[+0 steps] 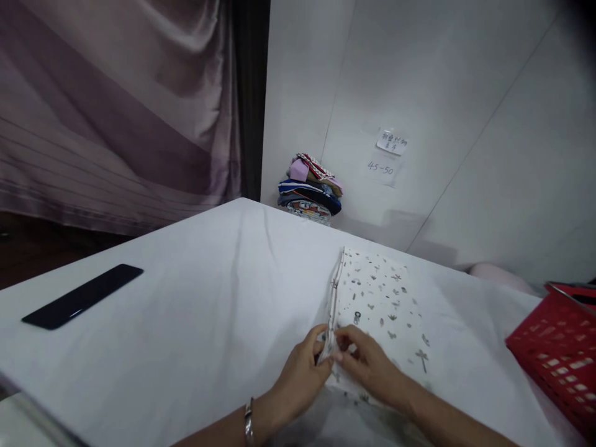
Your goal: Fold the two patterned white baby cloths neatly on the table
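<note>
A white cloth with small grey-brown prints lies folded in layers on the white-covered table. Its left side is a raised, bunched edge running away from me. My left hand, with a silver bracelet on the wrist, grips the near end of that edge between thumb and fingers. From the right, my right hand pinches the same edge close to the left fingertips. The cloth's near part is partly hidden under my right forearm.
A dark flat slab rests on the table at the left. Folded fabrics are stacked by the wall at the back corner. At the right edge stands a red plastic basket. Handwritten paper notes hang on the wall.
</note>
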Demonstrator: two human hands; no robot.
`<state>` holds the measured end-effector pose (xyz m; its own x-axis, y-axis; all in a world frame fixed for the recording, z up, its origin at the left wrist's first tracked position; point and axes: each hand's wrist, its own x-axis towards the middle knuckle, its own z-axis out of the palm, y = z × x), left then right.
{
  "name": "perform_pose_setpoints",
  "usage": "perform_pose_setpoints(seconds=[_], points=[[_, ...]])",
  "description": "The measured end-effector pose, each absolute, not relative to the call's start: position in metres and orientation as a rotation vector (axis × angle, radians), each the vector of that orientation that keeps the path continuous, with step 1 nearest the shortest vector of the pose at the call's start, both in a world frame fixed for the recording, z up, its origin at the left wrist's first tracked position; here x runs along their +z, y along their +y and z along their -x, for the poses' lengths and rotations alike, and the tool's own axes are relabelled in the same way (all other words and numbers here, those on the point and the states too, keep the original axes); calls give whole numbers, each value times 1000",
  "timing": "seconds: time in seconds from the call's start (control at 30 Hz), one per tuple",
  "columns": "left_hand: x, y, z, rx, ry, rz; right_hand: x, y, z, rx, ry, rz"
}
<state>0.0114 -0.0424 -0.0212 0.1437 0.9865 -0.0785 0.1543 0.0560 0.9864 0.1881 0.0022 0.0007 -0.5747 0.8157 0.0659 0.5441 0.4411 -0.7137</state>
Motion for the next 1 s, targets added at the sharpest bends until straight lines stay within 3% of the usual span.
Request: perform_pose_setpoints(seconds=[0.27, 0.43, 0.77, 1.0], points=[[-6, -35, -22, 941, 1160, -1069, -53, -49, -183, 424, -2374, 1100], [13, -40, -27, 927, 1195, -916, -59, -49, -167, 286, -2297, 1136], [43, -34, -8, 673, 1055, -1007, -27, -30, -193, 844, -1872, 1153], [17, 20, -6, 694, 1228, -1356, 5, -12, -258, 1119, -1226, 1141]])
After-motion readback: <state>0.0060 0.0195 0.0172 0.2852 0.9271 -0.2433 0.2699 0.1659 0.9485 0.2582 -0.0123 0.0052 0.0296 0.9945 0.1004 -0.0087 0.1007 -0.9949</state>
